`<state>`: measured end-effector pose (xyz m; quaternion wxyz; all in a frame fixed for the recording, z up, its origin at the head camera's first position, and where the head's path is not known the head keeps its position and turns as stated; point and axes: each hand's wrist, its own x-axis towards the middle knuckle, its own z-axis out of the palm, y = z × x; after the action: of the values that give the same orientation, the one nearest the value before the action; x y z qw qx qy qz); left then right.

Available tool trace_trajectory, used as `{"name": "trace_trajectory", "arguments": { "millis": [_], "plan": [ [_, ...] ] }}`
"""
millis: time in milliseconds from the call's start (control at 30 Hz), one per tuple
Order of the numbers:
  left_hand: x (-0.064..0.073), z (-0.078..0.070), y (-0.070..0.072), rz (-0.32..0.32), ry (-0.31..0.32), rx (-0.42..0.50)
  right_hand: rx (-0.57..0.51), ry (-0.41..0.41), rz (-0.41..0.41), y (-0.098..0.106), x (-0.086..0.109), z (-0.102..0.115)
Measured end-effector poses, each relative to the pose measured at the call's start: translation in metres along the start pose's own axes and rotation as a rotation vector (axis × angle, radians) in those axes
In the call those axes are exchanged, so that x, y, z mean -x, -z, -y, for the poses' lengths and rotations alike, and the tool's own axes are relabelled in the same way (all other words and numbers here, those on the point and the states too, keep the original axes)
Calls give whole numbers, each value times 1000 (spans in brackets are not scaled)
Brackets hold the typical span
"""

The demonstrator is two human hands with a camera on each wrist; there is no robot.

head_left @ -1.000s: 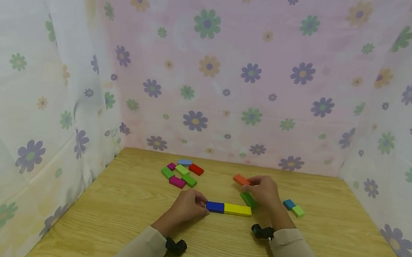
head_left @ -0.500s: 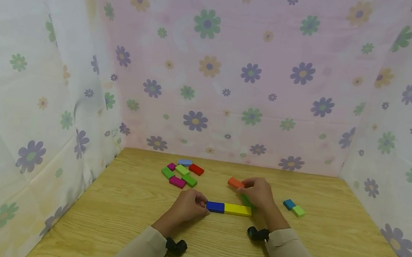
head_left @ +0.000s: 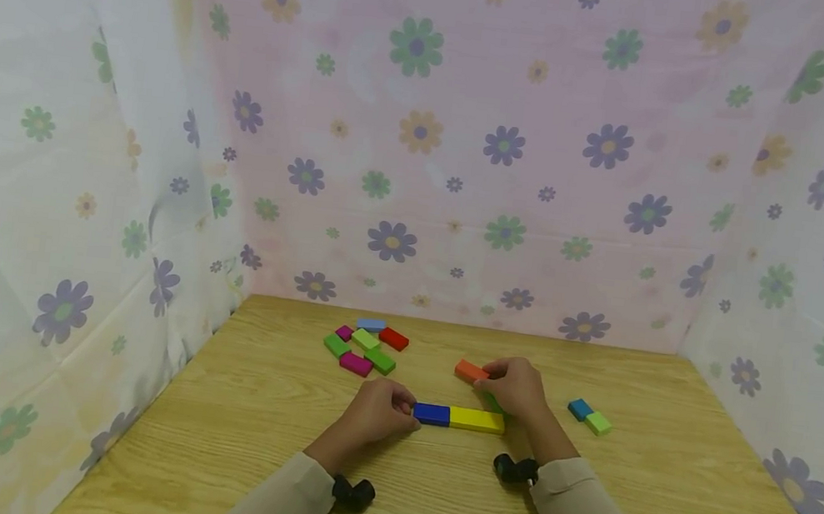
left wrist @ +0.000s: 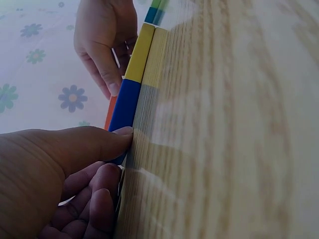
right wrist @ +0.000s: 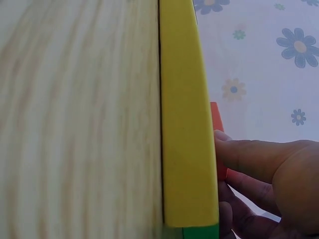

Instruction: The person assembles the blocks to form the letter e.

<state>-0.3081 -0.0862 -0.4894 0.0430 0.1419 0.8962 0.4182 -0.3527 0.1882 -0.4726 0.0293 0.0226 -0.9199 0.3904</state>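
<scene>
My left hand [head_left: 375, 412] pinches the left end of a dark blue block [head_left: 431, 415], thumb in front. End to end with it lies a longer yellow block [head_left: 476, 420]. Beyond the yellow block, my right hand [head_left: 516, 388] holds an orange block [head_left: 471, 371] by its right end, between thumb and fingers. A green block [head_left: 494, 404] runs from the yellow block's right end toward the orange one, mostly hidden beneath the right hand. In the right wrist view, the yellow block [right wrist: 185, 119] covers part of the orange block [right wrist: 219, 139].
Several loose blocks, among them a red block [head_left: 393, 339] and a magenta block [head_left: 355, 364], lie at the back left of the wooden table [head_left: 425, 493]. A teal block [head_left: 580, 410] touches a lime block [head_left: 597, 423] at right. Flowered cloth [head_left: 432, 209] surrounds the table.
My right hand has shifted left and slightly nearer with the orange block, covering more of the green block. The left hand, blue block and yellow block have stayed in place.
</scene>
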Motion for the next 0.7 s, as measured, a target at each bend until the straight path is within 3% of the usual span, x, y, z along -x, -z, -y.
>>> {"name": "trace_trajectory", "arguments": {
  "millis": [700],
  "plan": [
    [0,0,0,-6,-9,2,1,0,12,-2,-1,-3]
  ]
}}
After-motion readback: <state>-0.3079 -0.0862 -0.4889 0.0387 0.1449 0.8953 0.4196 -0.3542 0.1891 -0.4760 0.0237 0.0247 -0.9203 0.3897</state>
